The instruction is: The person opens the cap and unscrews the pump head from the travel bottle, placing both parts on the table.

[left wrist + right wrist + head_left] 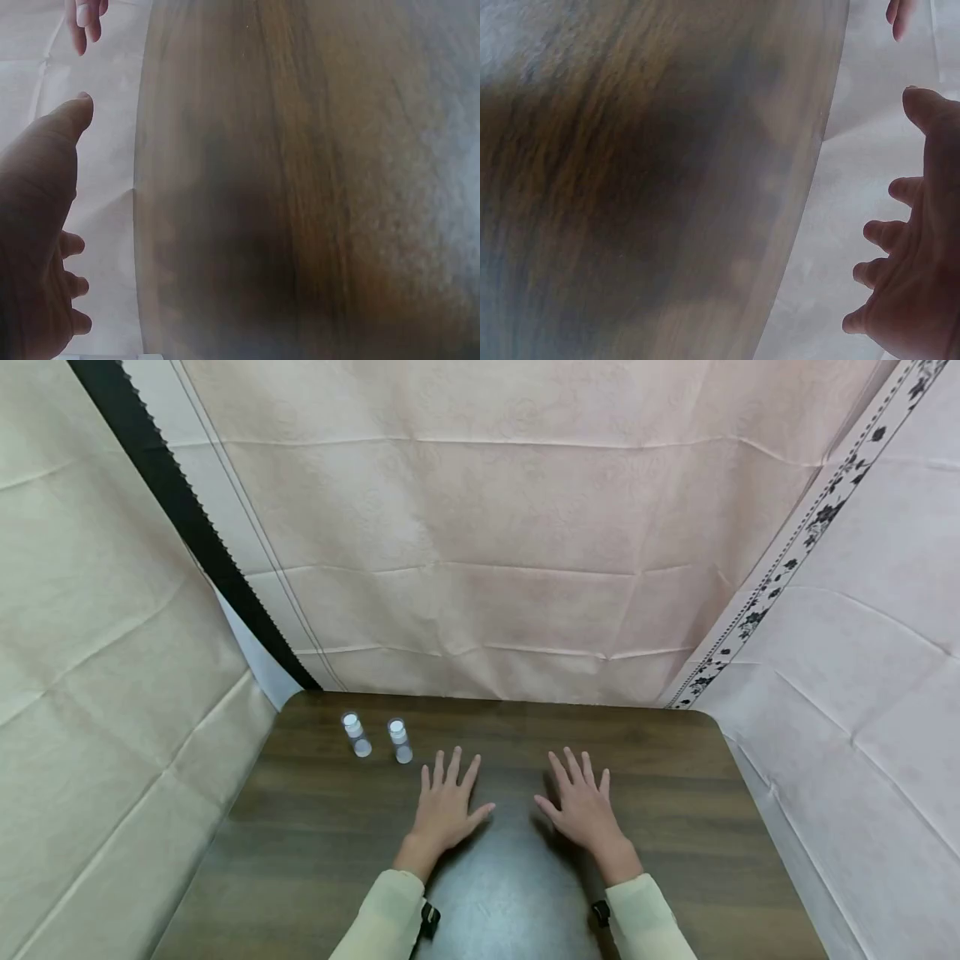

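My left hand [442,814] is held palm down over the wooden table [495,877], its fingers straight and spread and its thumb out to the right. Mirroring it, my right hand [585,810] has spread fingers too, with the thumb towards the left; neither hand holds anything. Beyond the left fingertips, two small clear bottles with white caps, a left one [356,735] and a right one [400,741], stand side by side near the back edge. In the left wrist view, the left hand [37,195] shows from its thumb side. The right wrist view shows the right hand [922,240] with fingers apart.
A pale cloth backdrop [480,527] hangs behind the table's far edge. Further cloth sheets flank it, a left one [97,693] and a right one [847,652]. A black band [202,527] runs down the left corner, a flowered border [802,543] down the right.
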`<state>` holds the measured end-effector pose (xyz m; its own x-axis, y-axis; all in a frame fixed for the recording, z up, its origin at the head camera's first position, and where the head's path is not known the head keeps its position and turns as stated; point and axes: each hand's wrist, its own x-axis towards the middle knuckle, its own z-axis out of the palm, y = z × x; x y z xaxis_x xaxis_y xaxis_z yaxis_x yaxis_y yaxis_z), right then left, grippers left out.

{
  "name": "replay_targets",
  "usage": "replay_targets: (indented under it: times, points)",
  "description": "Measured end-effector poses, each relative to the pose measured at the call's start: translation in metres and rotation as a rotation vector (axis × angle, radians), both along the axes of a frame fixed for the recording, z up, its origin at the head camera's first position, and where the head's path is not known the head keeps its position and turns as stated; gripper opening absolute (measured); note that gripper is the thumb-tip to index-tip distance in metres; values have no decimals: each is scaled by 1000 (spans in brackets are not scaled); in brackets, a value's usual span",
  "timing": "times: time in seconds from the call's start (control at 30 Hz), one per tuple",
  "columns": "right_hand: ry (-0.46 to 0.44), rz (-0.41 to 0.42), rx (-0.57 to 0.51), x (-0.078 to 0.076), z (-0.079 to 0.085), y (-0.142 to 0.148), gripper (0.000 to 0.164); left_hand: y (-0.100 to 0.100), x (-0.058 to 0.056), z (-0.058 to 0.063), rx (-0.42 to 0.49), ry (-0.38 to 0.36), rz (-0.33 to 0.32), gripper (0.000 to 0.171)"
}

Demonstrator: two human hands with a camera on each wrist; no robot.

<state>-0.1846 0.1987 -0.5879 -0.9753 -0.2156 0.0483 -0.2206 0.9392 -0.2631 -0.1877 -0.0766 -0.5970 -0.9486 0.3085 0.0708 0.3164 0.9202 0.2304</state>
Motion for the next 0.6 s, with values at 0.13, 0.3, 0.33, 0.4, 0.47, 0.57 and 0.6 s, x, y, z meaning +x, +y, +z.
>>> replay_targets:
  times: [0.13,0.3,0.33,0.4,0.47,0.57,0.6]
  points:
    - [-2,8,-18,-2,1,-3,83,-4,0,0,-10,12,7,87]
    - [24,34,-42,-2,2,-10,82,-9,-2,-3,-18,34,13,88]
    - [30,41,-42,-3,2,-11,82,-10,-2,-3,-16,38,12,88]
    - [40,53,-44,-3,3,-14,81,-12,-2,-3,-11,46,12,88]
    - [39,64,-51,-3,5,-17,82,-14,-2,-3,-3,55,12,87]
    - [31,77,-61,-2,8,-21,81,-18,-2,-1,-5,46,19,88]
    - [29,82,-63,-2,9,-22,82,-19,-2,-1,-6,40,21,88]
